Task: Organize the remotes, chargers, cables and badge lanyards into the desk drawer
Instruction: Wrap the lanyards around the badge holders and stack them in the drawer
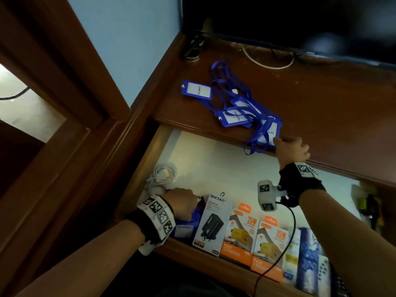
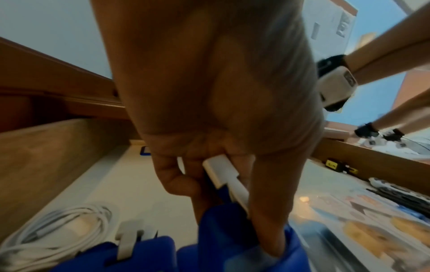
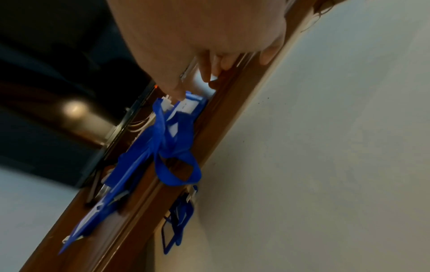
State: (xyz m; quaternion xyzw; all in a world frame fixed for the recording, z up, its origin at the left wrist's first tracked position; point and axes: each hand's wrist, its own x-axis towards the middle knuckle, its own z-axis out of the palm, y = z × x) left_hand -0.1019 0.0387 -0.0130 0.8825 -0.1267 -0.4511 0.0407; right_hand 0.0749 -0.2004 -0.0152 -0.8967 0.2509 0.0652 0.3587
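The desk drawer stands pulled out, lined in white. At its front left corner my left hand grips a blue badge holder by its white clip. A coiled white cable lies just behind it. On the desk top lies a tangle of blue badge lanyards, with one badge apart at the left. My right hand pinches the nearest badge holder at the desk's front edge, and its strap hangs over.
A black charger box and two orange charger boxes lean along the drawer front, with blue packs to their right. Dark small items fill the drawer's right end. A television and a white cable sit behind.
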